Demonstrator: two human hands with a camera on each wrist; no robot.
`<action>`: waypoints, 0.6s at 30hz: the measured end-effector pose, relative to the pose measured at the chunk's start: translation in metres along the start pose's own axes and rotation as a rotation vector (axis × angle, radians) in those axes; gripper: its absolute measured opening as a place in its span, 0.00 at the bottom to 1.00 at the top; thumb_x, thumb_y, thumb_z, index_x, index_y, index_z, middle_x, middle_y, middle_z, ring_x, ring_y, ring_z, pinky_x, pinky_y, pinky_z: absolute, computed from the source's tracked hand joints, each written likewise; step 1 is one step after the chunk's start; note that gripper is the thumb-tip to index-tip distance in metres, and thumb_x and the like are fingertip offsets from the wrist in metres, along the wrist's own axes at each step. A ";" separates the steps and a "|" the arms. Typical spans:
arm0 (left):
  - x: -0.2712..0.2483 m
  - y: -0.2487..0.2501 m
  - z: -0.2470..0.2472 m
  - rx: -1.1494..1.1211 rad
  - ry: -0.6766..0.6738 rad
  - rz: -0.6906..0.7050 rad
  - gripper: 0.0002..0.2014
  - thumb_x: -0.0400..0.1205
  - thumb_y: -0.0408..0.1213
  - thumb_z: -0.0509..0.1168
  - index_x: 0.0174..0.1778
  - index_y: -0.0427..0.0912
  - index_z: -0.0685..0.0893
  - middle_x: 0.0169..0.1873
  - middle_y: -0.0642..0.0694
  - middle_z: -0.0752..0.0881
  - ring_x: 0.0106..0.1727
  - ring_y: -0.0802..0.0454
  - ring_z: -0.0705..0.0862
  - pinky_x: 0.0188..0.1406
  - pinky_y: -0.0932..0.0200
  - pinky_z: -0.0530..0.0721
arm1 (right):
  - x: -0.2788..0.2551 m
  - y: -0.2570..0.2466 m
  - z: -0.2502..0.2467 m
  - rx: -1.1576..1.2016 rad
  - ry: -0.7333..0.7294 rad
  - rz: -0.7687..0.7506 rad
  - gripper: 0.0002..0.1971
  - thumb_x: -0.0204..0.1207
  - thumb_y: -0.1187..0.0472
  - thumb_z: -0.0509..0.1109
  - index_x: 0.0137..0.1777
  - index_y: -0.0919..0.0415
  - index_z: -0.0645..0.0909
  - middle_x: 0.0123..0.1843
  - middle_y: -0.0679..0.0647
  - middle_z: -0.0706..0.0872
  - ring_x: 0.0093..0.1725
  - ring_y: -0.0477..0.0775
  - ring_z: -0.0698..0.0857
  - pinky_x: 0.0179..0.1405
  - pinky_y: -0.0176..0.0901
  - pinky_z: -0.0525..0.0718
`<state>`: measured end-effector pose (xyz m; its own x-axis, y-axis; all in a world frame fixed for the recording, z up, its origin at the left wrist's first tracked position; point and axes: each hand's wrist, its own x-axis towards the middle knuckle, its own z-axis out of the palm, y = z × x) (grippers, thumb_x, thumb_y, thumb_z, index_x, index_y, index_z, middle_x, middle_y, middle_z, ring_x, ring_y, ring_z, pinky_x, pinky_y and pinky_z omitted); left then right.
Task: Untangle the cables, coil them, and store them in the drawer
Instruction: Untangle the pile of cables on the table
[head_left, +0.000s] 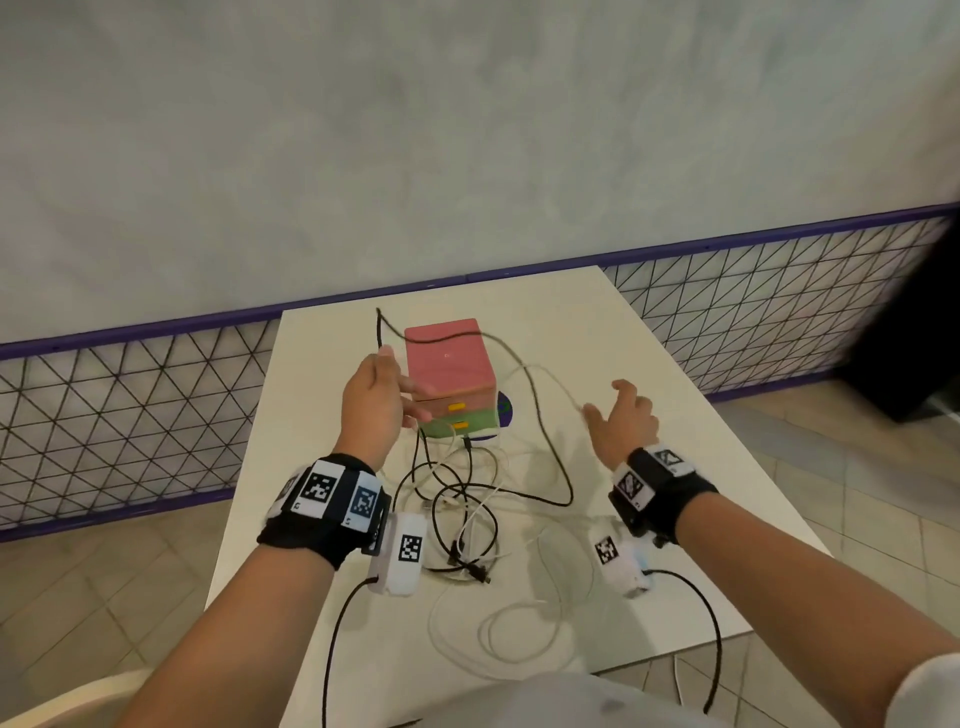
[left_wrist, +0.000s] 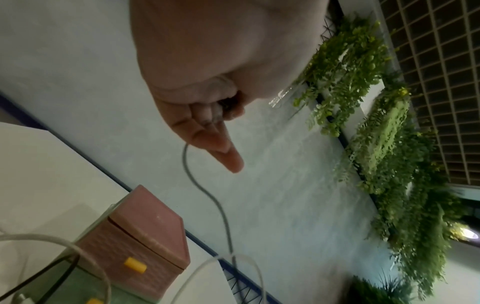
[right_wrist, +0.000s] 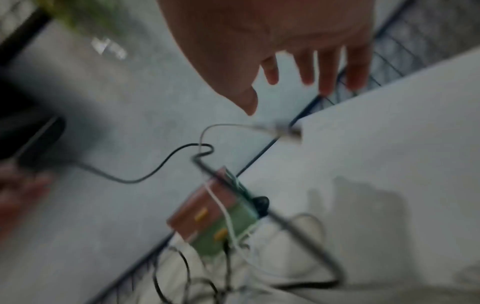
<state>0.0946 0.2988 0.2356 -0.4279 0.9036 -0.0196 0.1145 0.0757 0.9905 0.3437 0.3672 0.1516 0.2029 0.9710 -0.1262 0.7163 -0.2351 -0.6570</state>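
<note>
A small drawer box (head_left: 450, 376) is sitting near the far edge of the tabletop (head_left: 649, 415), its pink top closed and its pink upper drawer (head_left: 457, 407) and green lower drawer (head_left: 460, 425) both showing yellow handles; whether anything is lying inside them cannot be told. The left hand (head_left: 375, 400) is hanging raised above the tabletop just left of the box, its fingers curled and pinching a dark cable (head_left: 540, 431) near one end, so that the short end is sticking up past the fingertips. From that grip the cable is arching over the box top, dropping down to the right of it and looping back toward the tangle (head_left: 457, 514) of black and white cables lying in the middle of the tabletop, in front of the box. The right hand (head_left: 621, 423) is hovering to the right of the box with fingers spread and loose, holding nothing; a pale stretch of cable is passing just beside its fingertips, though the blur is leaving contact uncertain. A white cable (head_left: 519, 623) is lying in loose loops near the tabletop's near edge, between the two forearms.
</note>
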 end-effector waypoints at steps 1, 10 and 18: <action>0.001 0.000 -0.002 -0.009 -0.012 0.008 0.13 0.89 0.40 0.46 0.42 0.44 0.72 0.36 0.37 0.88 0.22 0.45 0.81 0.16 0.64 0.74 | -0.005 0.006 0.005 -0.132 0.045 -0.100 0.23 0.80 0.55 0.63 0.73 0.59 0.67 0.69 0.63 0.73 0.64 0.68 0.76 0.60 0.57 0.76; 0.003 -0.027 -0.009 0.018 -0.169 -0.030 0.13 0.89 0.35 0.51 0.56 0.36 0.80 0.43 0.42 0.89 0.32 0.49 0.83 0.32 0.61 0.81 | -0.073 -0.003 0.068 -0.564 -0.821 -0.763 0.17 0.77 0.50 0.64 0.65 0.53 0.78 0.63 0.58 0.82 0.62 0.61 0.81 0.60 0.48 0.78; -0.011 -0.045 -0.017 0.067 -0.182 -0.108 0.11 0.87 0.32 0.52 0.53 0.38 0.80 0.38 0.42 0.88 0.26 0.53 0.82 0.25 0.65 0.78 | -0.074 0.019 0.102 -0.751 -0.783 -0.765 0.27 0.73 0.37 0.66 0.70 0.47 0.73 0.65 0.55 0.80 0.66 0.61 0.76 0.64 0.53 0.71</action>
<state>0.0788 0.2783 0.1931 -0.2732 0.9493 -0.1554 0.1385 0.1987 0.9702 0.2742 0.2956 0.0724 -0.6686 0.5770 -0.4691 0.7208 0.6580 -0.2179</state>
